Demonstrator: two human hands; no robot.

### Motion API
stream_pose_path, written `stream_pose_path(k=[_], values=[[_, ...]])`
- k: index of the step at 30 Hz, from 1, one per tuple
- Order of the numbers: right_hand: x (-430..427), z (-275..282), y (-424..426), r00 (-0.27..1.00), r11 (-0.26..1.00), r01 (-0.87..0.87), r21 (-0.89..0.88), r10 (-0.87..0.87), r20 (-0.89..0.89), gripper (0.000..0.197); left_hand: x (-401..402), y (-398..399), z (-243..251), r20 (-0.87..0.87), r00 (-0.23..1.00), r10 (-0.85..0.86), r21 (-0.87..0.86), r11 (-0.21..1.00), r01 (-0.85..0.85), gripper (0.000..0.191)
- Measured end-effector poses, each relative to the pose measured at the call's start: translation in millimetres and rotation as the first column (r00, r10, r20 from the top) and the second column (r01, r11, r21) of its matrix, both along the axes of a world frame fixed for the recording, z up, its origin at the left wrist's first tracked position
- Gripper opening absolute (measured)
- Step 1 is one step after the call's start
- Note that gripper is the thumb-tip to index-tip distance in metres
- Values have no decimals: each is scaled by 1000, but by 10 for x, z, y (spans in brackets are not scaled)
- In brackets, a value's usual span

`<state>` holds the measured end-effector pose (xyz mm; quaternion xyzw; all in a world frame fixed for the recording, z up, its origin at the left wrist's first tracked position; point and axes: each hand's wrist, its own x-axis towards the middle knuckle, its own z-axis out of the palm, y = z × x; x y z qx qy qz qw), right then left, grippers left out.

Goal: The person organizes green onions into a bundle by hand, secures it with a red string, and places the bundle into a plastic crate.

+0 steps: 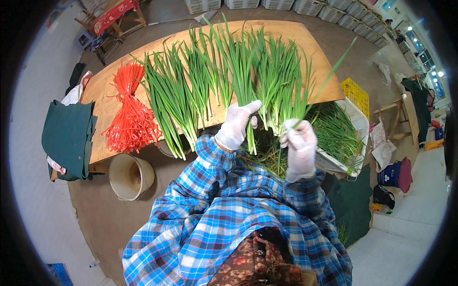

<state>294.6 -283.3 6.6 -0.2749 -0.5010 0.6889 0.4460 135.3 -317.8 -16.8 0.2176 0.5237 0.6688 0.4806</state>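
Observation:
My left hand [236, 123], in a thin whitish glove, is closed around a bunch of long green leafy stalks [241, 78], pale ends pointing down past the table edge. To its right, my gloved right hand [300, 143] pinches a few green leaves [331, 77] that slant up to the right; how many cannot be told. More stalks lie in loose bunches on the wooden table [307, 34], both left [171, 96] and right [277, 75] of the held bunch. A tied bundle of red plastic strips [130, 107] lies at the table's left.
A white crate [361, 134] of greens stands at the right, with a yellow crate [356, 93] behind. Leaf scraps [268, 157] lie below my hands. A whitish bucket [130, 177] stands on the floor at left. Dark green cloth [68, 139] covers something by the table's left end.

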Motion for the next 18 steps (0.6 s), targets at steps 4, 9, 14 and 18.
stream_pose_path(k=[4,9,14,18], values=[[34,372,179,999,992,-8,128,4,39,9,-65,-16,-88,34,999,12,-51,999,-10,18],[-388,191,696,847,936,-345,64,282,450,27,-17,-79,14,-109,994,-29,-70,997,22,15],[-648,177,811,536,821,-563,-91,447,717,23,-45,-59,-26,-132,986,-102,-71,993,93,15],[-746,214,887,492,811,-575,-110,451,745,16,-133,-87,-109,-60,989,-132,-75,989,127,14]])
